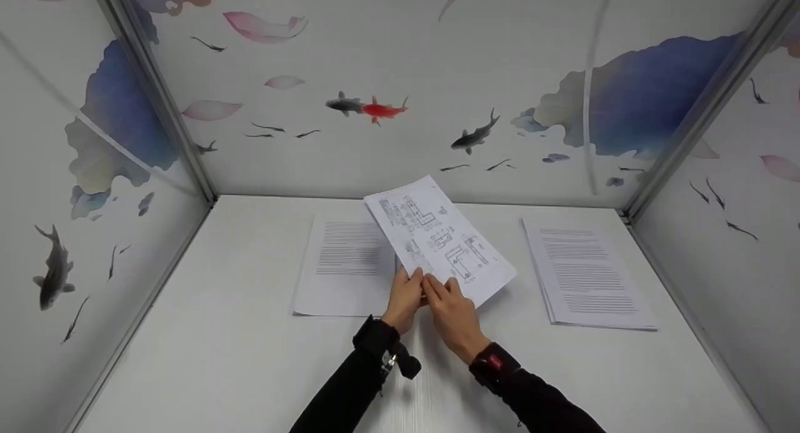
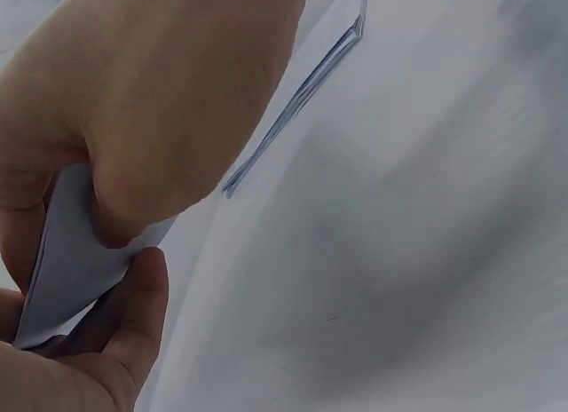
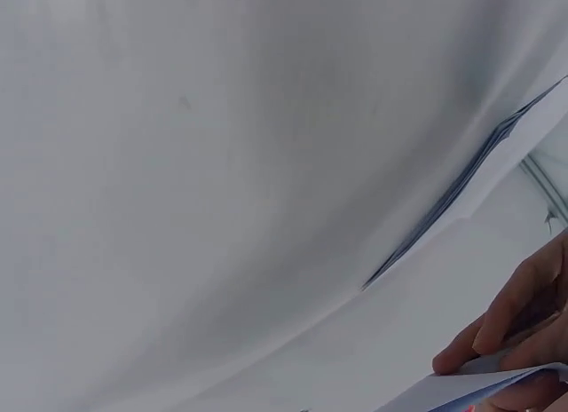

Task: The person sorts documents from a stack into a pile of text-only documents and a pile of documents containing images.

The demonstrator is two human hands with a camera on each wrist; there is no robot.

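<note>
Both hands hold a thin stack of white sheets (image 1: 440, 223), raised and slanted over the table and printed with technical drawings. My left hand (image 1: 403, 300) pinches its near lower corner, thumb on top. Right beside it, my right hand (image 1: 455, 317) grips the same edge, its fingers meeting the left thumb. Fingers of both hands bend around the paper (image 2: 75, 252) in the left wrist view. At the lower right of the right wrist view, fingers (image 3: 524, 310) pinch the paper's edge. The raised sheets partly cover a text-printed stack (image 1: 344, 295) lying to the left.
Another text-printed paper stack (image 1: 594, 277) lies on the right of the white table (image 1: 231, 333). Printed panels with fish and petals (image 1: 400, 152) enclose the table at the back and both sides, joined by metal corner posts (image 1: 153, 89).
</note>
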